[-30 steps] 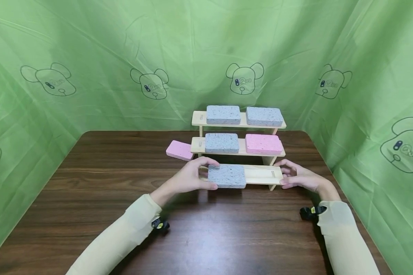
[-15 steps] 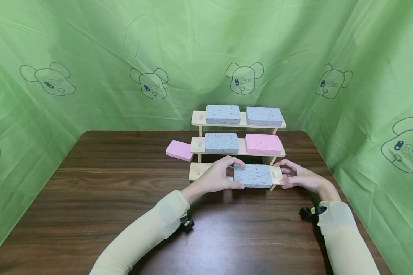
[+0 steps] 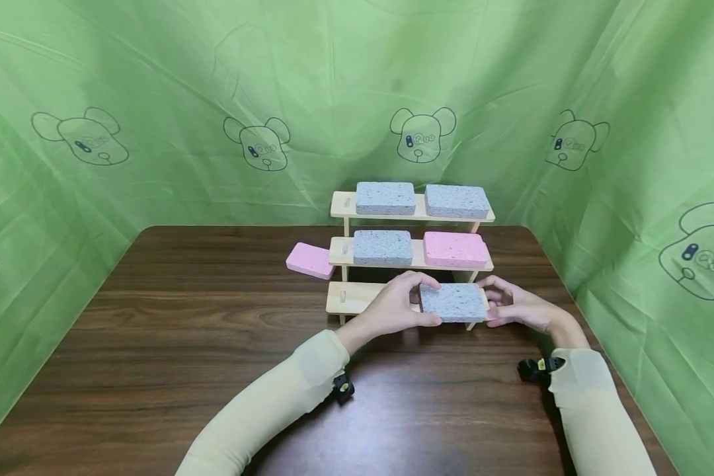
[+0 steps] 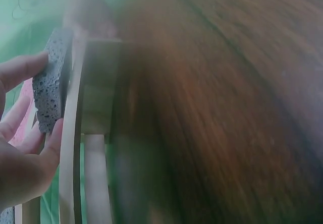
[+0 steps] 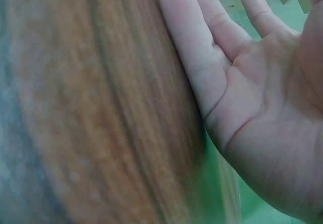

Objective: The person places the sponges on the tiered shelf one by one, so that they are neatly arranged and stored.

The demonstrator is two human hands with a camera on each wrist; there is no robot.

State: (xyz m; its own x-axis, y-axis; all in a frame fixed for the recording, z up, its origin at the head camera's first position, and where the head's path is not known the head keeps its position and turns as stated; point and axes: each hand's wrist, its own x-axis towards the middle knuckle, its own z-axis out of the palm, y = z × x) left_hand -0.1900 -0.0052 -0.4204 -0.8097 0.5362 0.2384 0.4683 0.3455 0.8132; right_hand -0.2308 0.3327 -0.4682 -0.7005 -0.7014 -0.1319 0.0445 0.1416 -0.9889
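Observation:
A three-tier wooden display rack (image 3: 357, 297) stands on the table. My left hand (image 3: 395, 305) pinches a blue-grey sponge (image 3: 454, 302) by its left end, thumb in front and fingers behind. This porous block lies over the right part of the lowest tier. In the left wrist view, the sponge (image 4: 52, 80) sits flat along the shelf board (image 4: 70, 148). At the right end of that tier, my right hand (image 3: 520, 307) holds the board's end between thumb and fingers. The right wrist view shows mostly its palm (image 5: 267, 93), with the fingertips partly out of frame.
The middle tier carries a blue-grey sponge (image 3: 383, 246) and a pink one (image 3: 455, 249). Two more blue-grey sponges, left (image 3: 385, 198) and right (image 3: 456, 201), sit on top. Another pink sponge (image 3: 310, 260) lies on the table left of the rack. A green curtain (image 3: 184, 165) surrounds the table.
My left hand has slid the blue-grey sponge rightward along the lowest tier, from its left half to its right end, uncovering the left part of the board. The right hand has stayed in place.

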